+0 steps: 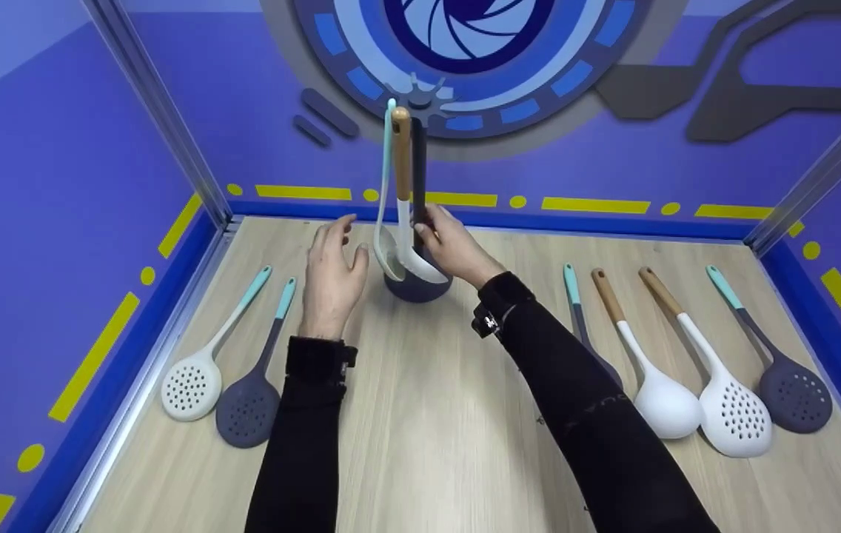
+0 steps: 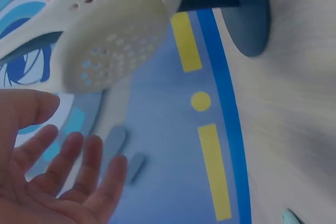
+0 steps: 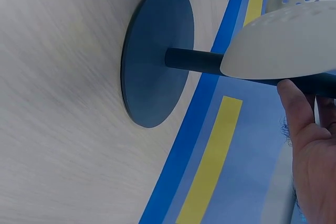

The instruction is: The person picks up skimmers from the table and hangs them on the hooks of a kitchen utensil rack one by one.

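— White slotted spoon (image 1: 192, 383) and a grey one (image 1: 246, 407) lie at the far left of the wooden table (image 1: 420, 444)?
— Yes. Next, the left hand (image 1: 332, 277) hovers with fingers spread, holding nothing.
— And the stand?
— The dark utensil stand (image 1: 418, 222) is at centre, a white ladle (image 1: 409, 244) hanging on it; the right hand (image 1: 454, 248) grips its post. Four utensils lie further right.
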`<state>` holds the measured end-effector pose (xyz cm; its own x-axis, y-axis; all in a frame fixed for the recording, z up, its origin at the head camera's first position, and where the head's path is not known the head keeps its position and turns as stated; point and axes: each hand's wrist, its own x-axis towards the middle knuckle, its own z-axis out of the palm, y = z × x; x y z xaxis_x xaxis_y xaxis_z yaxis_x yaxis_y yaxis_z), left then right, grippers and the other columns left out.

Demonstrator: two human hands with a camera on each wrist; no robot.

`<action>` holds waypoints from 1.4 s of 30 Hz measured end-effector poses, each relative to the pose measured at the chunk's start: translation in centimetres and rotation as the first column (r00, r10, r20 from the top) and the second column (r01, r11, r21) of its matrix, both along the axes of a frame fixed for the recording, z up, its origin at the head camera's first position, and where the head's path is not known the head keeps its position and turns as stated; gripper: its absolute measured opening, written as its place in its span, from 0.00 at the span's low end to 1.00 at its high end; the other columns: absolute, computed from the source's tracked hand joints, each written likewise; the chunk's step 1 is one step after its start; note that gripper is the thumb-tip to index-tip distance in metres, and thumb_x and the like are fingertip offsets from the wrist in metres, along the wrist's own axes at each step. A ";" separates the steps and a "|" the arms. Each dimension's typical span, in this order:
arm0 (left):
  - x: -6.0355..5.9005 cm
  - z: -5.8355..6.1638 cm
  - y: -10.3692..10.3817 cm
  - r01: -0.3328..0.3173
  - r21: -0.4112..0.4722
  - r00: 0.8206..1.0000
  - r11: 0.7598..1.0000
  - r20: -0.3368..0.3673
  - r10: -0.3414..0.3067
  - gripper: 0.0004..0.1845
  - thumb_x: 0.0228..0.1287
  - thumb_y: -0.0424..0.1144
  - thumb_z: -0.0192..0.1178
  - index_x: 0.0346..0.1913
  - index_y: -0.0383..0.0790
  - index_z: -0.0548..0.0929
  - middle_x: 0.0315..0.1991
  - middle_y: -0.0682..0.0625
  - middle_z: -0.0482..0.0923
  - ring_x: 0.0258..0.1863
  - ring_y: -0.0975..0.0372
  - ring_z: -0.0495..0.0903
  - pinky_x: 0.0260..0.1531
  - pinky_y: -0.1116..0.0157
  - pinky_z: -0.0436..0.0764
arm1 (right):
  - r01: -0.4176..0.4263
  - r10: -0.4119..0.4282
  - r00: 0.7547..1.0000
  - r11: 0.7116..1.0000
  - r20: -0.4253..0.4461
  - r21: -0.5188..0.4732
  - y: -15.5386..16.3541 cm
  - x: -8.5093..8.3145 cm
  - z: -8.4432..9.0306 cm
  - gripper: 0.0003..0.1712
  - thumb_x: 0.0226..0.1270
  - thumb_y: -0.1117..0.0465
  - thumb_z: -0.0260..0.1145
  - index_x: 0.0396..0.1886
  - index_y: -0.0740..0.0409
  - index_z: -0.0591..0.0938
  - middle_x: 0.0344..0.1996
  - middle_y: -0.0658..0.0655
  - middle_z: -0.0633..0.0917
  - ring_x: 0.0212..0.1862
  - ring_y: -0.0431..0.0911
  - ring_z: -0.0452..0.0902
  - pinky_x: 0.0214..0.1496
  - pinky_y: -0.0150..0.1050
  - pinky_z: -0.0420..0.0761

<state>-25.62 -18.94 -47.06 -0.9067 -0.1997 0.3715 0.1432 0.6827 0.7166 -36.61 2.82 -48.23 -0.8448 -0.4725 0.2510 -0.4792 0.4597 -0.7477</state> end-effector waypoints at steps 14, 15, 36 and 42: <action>1.5 -1.7 -1.7 -0.088 -0.150 0.990 0.985 0.096 0.103 0.28 0.88 0.39 0.65 0.84 0.37 0.79 0.78 0.33 0.81 0.74 0.32 0.83 0.70 0.34 0.88 | 0.001 -0.001 1.000 1.000 0.023 0.004 -0.1 -0.2 -0.2 0.17 0.98 0.62 0.55 0.72 0.68 0.79 0.61 0.66 0.84 0.59 0.55 0.81 0.67 0.53 0.84; 1.6 -1.9 -1.7 -0.095 -0.173 0.988 0.980 0.104 0.115 0.28 0.88 0.40 0.65 0.84 0.37 0.79 0.79 0.32 0.81 0.73 0.31 0.84 0.68 0.33 0.88 | 0.001 -0.001 1.000 1.000 0.024 0.004 -0.1 -0.2 -0.2 0.17 0.98 0.62 0.55 0.72 0.68 0.79 0.61 0.66 0.84 0.59 0.55 0.81 0.67 0.53 0.84; 4.2 -3.7 -3.2 -0.117 -0.381 0.910 0.917 0.328 0.252 0.34 0.88 0.47 0.65 0.86 0.35 0.76 0.83 0.30 0.76 0.82 0.32 0.77 0.80 0.30 0.78 | 0.001 -0.001 1.000 1.000 0.023 -0.002 -0.1 0.0 -0.1 0.15 0.98 0.64 0.55 0.71 0.66 0.78 0.63 0.67 0.84 0.61 0.56 0.83 0.68 0.53 0.85; 4.6 -4.4 -4.1 -0.132 -0.418 0.885 0.899 0.360 0.297 0.34 0.88 0.49 0.64 0.85 0.34 0.76 0.84 0.28 0.74 0.82 0.30 0.76 0.80 0.28 0.78 | 0.004 -0.003 1.000 1.000 0.024 -0.014 -0.1 0.0 -0.1 0.15 0.98 0.64 0.55 0.70 0.66 0.79 0.61 0.66 0.84 0.59 0.56 0.82 0.67 0.52 0.84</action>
<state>-20.99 -22.99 -51.42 -0.9420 -0.3289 0.0671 -0.2838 0.8871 0.3639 -36.64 2.72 -48.31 -0.8523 -0.4659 0.2377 -0.4597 0.4505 -0.7653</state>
